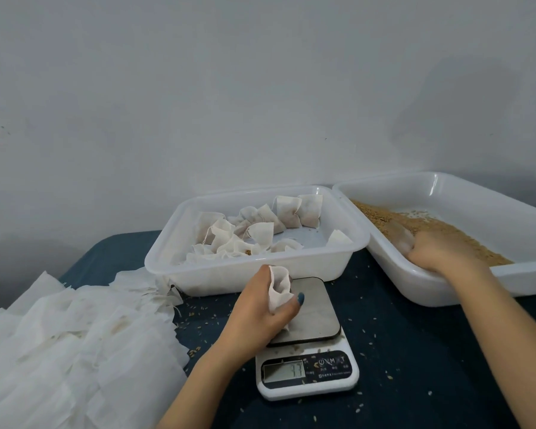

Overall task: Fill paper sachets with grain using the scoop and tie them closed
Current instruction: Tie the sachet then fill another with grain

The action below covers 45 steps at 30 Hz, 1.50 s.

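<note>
- Progress?
- Dozen-odd tied sachets (287, 212) in far tray (254, 193); big empty stack (75, 335) near left.
- Now?
- Left grip (260, 317) pinching open sachet (279, 287) over scale (313, 305); right grip (440, 252) round scoop (399, 239) in grain (381, 216), right.

The only writing that can be read is on the white kitchen scale (307, 376) at the near middle of the table (421, 351); its grey display window (283, 370), on the left of the front panel, shows dark digits that read as 33, though somewhat blurred; to the right of the window, on the dark control strip (331, 365), are a pale power symbol, then a letter M, then a letter T, each marking a button; beneath these runs a row of tiny pale characters, too small and blurred to read; a further fine line of print below it is likewise illegible.
</note>
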Each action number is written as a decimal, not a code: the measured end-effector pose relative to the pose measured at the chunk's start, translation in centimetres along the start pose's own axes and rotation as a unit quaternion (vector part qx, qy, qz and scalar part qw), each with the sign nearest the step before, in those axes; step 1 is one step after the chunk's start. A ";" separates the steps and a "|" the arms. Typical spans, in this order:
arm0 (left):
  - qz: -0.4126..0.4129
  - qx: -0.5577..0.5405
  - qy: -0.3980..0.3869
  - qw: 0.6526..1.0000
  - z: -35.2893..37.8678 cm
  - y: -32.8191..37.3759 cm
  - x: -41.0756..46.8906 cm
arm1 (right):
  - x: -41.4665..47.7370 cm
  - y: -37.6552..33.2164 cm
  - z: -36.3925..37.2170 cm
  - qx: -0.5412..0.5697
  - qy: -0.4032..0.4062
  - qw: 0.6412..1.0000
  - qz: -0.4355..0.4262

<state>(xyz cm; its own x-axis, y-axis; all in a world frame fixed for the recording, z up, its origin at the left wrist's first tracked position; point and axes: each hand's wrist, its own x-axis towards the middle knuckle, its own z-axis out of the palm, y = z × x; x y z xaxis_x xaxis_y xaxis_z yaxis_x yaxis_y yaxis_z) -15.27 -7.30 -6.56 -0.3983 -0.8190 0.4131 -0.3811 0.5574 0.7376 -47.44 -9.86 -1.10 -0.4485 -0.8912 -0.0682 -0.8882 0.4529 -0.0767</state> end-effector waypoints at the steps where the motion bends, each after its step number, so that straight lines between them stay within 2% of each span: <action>1: -0.001 -0.001 0.004 1.000 -0.1 -0.1 -0.1 | -0.1 -0.1 0.0 -0.012 0.011 1.000 0.002; 8: 0.001 0.040 0.023 0.999 -0.4 -0.9 -0.4 | -0.7 0.0 -0.2 0.051 0.028 0.998 0.002; 11: 0.003 0.041 0.024 0.999 -0.3 -1.0 -0.6 | -0.4 0.3 0.0 0.130 0.032 0.991 0.013; 14: 0.004 0.040 0.022 0.999 -0.4 -1.0 -0.7 | -0.1 0.5 -0.1 0.233 0.057 0.970 0.032; 18: -0.002 0.033 0.020 0.999 -0.4 -0.9 -0.8 | -0.2 0.2 -0.3 0.376 0.077 0.923 0.031; 23: -0.020 0.024 0.025 0.999 -0.3 -0.9 -0.8 | -1.3 0.6 -0.6 0.404 0.140 0.904 -0.014; 26: -0.029 0.000 0.038 0.999 -0.2 -0.5 -0.6 | -2.6 0.3 -1.1 0.427 0.156 0.887 -0.079; 31: -0.050 -0.013 0.037 0.998 -0.4 -0.4 -0.6 | -5.8 -1.1 -2.3 0.446 0.053 0.861 -0.239; 35: -0.058 -0.008 0.051 0.997 -0.9 -0.5 -0.4 | -7.9 -2.1 -2.9 0.435 -0.012 0.840 -0.325; 45: -0.107 -0.075 0.045 0.990 -1.3 0.4 -0.3 | -7.6 -0.6 -4.9 0.361 -0.068 0.843 -0.394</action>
<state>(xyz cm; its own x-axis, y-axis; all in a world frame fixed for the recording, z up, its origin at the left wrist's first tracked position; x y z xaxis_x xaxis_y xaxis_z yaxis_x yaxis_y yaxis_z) -14.23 -7.02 -5.74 -0.2426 -0.9292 0.2790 -0.3187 0.3479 0.8817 -43.98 -3.48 4.38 0.3109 -0.9339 0.1765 -0.5909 -0.3354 -0.7337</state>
